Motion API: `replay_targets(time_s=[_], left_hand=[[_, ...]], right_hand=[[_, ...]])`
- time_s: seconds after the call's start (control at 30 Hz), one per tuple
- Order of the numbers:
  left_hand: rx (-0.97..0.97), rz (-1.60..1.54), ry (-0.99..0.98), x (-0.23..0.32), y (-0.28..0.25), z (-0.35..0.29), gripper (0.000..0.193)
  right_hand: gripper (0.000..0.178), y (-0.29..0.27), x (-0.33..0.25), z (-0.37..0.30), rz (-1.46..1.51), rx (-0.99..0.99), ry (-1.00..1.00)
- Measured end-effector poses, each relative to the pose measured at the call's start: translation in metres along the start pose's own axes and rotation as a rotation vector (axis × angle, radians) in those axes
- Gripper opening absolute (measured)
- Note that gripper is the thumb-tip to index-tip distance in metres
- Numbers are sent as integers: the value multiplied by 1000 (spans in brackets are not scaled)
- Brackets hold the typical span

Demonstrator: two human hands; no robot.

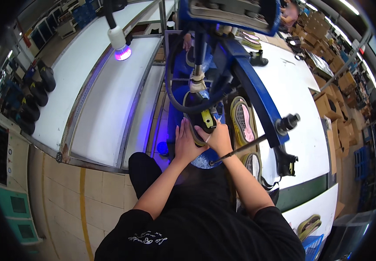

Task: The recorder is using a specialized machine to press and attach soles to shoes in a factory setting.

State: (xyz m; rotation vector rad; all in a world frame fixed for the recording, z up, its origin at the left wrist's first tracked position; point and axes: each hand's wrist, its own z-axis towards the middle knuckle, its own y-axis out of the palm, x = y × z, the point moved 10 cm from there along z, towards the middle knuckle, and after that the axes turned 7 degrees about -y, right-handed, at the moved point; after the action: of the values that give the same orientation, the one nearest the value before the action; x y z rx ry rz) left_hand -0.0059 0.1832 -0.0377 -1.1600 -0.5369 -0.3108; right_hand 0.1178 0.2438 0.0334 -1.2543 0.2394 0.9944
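A black shoe (193, 116) with a yellow-green piece (207, 118) at its heel end sits on the blue press machine (251, 87), under its upright ram (198, 80). My left hand (187, 142) lies along the shoe's left side with the fingers pointing away from me, holding it. On the other side my right hand (217, 138) grips the heel end, thumb across toward the left hand. A dark hose (183, 106) loops over the shoe and hides part of it. The fingertips of my right hand are partly hidden.
Soles (241, 117) lie close on my right, beside a white table (294, 117) with a black shoe (258, 58) on it. A metal rod (244, 148) passes near my right forearm. A lit purple lamp (121, 50) hangs over the white conveyor (105, 95). Another person's hand (187, 41) shows beyond.
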Motion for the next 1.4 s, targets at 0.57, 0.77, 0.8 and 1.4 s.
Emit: replay_targets(time_s=[0.57,0.77,0.8,1.4], left_hand=[[-270,-413,108,-76,35,223,31],[-191,-572,162,-12,33,208,45],[-275,-690,127,-7,51,213,46],[-152,-726,-84,-172,64,204,35]], right_hand=[[80,21,13,-13,-62,-183,93],[50,-8,13,-21,-36,49,-33],[52,-15,18,-19,-11,19,10],[70,-8,-36,-13,208,75,-92]])
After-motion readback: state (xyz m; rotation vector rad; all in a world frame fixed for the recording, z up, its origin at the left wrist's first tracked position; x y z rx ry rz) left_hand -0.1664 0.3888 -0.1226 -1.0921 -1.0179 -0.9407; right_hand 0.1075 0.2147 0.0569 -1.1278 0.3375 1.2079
